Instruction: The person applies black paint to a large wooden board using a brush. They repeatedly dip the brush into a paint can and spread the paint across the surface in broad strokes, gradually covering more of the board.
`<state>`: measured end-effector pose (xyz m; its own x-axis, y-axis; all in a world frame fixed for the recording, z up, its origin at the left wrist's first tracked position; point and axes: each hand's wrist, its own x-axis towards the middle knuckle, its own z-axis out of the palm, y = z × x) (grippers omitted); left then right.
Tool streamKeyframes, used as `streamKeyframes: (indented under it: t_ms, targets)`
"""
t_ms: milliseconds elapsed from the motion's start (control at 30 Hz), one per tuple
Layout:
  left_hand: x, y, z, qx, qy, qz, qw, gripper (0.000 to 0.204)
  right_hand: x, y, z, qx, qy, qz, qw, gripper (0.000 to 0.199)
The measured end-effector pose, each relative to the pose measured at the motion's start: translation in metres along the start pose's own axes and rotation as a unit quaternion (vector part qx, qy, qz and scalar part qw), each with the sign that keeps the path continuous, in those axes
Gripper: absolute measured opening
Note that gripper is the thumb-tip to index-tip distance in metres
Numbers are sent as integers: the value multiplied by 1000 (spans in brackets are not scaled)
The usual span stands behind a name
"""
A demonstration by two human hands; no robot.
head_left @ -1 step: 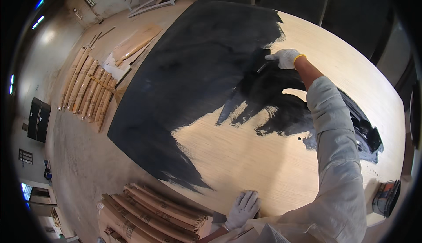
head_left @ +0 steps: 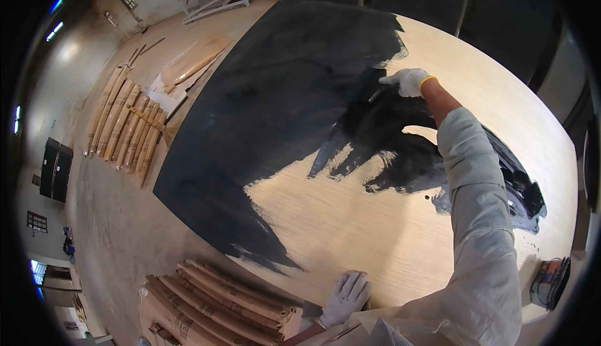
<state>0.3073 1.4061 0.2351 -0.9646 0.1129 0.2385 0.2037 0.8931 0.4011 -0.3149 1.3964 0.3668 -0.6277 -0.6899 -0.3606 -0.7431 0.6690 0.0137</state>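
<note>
Nothing has moved since the earlier frame; both hands keep their places. Right hand, gloved white, reaches far across the board with fingers curled shut around a dark brush; its tip lies on the wet black paint at the edge of the painted area; the brush is small and partly hidden, so its shape is hard to tell. Left hand, also gloved, rests flat on the board's near edge, fingers spread, holding nothing. Black covers the board's far left part; bare wood shows near and right. Wrapped bundles lie just below the near edge; planks lie on the floor, well apart to the left.
</note>
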Motion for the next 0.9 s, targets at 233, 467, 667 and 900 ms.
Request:
streamKeyframes:
  t_ms: [233,467,667,900]
  targets:
    - [-1,9,-6,-14,-16,-36,999,41,-21,9,-15,29,-62,84,994,83]
    - [0,7,-7,-27,-19,-28,999,42,-51,17,-8,1,-11,58,998,82]
    - [-2,7,-6,-24,-3,-21,999,41,-64,29,17,10,10,13,1000,83]
    - [0,7,-6,-16,13,-30,999,44,-130,17,24,-24,-3,35,999,75]
